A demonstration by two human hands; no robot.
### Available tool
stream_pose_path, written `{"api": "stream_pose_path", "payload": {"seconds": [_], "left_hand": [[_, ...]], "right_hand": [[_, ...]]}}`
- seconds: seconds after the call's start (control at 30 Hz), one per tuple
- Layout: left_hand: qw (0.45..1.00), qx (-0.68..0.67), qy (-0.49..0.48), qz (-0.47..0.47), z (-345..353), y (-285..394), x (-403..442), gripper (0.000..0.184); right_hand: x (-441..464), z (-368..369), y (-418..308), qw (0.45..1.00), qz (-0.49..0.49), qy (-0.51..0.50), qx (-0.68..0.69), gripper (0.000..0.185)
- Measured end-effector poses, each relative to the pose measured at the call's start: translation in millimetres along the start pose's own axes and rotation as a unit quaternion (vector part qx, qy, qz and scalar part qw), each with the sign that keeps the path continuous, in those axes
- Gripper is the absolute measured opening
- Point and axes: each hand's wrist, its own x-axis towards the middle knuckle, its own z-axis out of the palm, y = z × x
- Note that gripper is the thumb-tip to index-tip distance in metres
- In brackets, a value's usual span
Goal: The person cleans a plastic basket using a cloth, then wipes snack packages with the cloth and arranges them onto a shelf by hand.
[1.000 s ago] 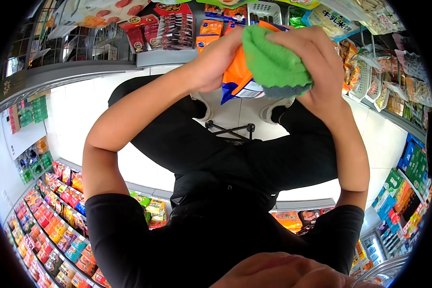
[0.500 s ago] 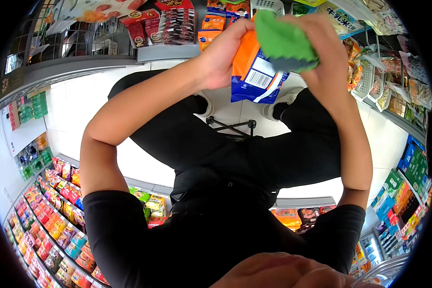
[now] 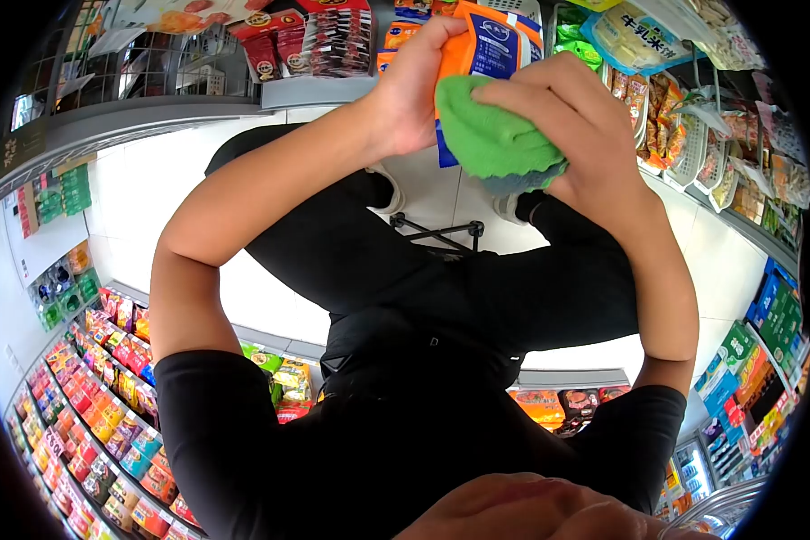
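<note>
My left hand (image 3: 414,90) grips the left edge of an orange and blue snack bag (image 3: 495,45), held upright in front of the shelf. A green cloth (image 3: 490,135) with a grey underside is bunched under the fingers of my right hand (image 3: 585,130). The cloth lies against the lower front of the bag and covers much of it. Only a strip of the bag's dark blue bottom shows below, beside the cloth.
Red snack packs (image 3: 337,40) and small orange packs (image 3: 400,34) stand on the shelf ahead. White baskets (image 3: 688,148) of wrapped snacks are at right. A folding stool's black frame (image 3: 436,236) shows between my legs. Shelves of colourful packets (image 3: 108,405) are behind left.
The green cloth and my right hand have moved down and left across the bag. The bag has shifted upward, and its printed upper part now shows.
</note>
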Motion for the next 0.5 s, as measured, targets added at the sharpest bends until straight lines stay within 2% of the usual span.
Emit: {"api": "stream_pose_path", "payload": {"seconds": [0.07, 0.1, 0.2, 0.23, 0.37, 0.5], "left_hand": [[1.0, -0.014, 0.007, -0.012, 0.7, 1.1, -2.1, 0.052], [1.0, -0.022, 0.012, -0.013, 1.8, 1.5, -1.9, 0.052], [0.999, -0.036, 0.02, -0.002, 1.3, -0.9, 0.5, 0.05], [0.999, -0.036, 0.02, -0.006, 0.8, -0.6, 0.9, 0.05], [0.998, -0.054, -0.015, 0.003, -2.8, 6.6, 2.3, 0.048], [0.997, -0.066, -0.039, 0.013, 2.5, 13.7, 0.0, 0.051]], "right_hand": [[-1.9, 1.4, 2.8, 1.0, -0.008, -0.011, 0.013, 0.059], [-0.4, -3.1, 12.4, 0.999, -0.023, -0.025, -0.008, 0.053], [5.9, -6.5, 7.7, 0.999, 0.034, 0.022, 0.007, 0.055], [-2.6, -3.0, 12.8, 1.0, 0.018, 0.006, -0.018, 0.055], [-4.6, -4.4, -2.9, 0.995, 0.016, -0.077, 0.053, 0.063], [-0.6, -4.5, 6.9, 0.999, 0.038, -0.009, 0.019, 0.063]]}}
